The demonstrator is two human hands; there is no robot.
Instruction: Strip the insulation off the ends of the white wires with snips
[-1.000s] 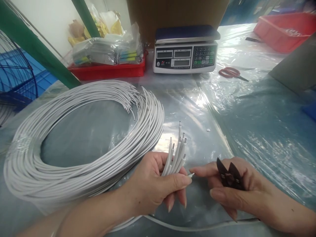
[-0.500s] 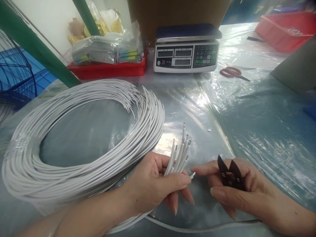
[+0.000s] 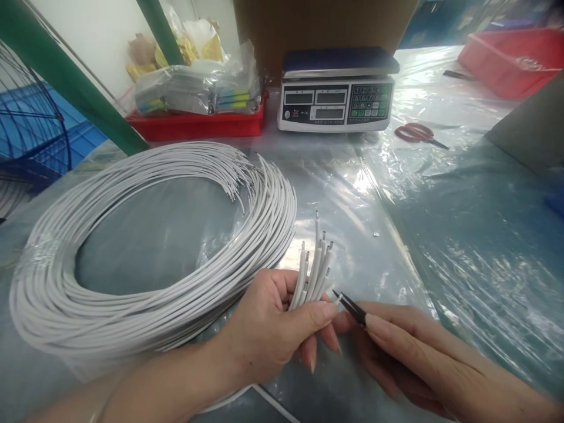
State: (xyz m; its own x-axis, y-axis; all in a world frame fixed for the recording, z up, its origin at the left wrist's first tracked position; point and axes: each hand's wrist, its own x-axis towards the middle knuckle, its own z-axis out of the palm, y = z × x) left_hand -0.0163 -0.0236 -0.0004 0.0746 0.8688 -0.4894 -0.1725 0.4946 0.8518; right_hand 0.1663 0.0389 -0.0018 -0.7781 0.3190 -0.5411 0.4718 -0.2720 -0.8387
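Observation:
My left hand point(image 3: 268, 329) is closed round a small bunch of white wire ends point(image 3: 314, 267) that stick upward, their tips stripped bare. My right hand point(image 3: 409, 352) pinches a small black piece point(image 3: 350, 305) between thumb and fingers, its tip touching one wire end at my left thumb. A big coil of white wires point(image 3: 145, 252) lies on the plastic-covered table point(image 3: 440, 223) to the left, and the held wires run back into it.
A digital scale point(image 3: 337, 94) stands at the back centre, before a cardboard box. Red scissors point(image 3: 416, 134) lie right of it. A red tray point(image 3: 198, 123) with plastic bags sits back left, another red bin point(image 3: 511, 56) back right. A green post slants at the left.
My right hand has turned over, so the black piece now points flat toward the wire end at my left thumb. The wire bunch shifted slightly left.

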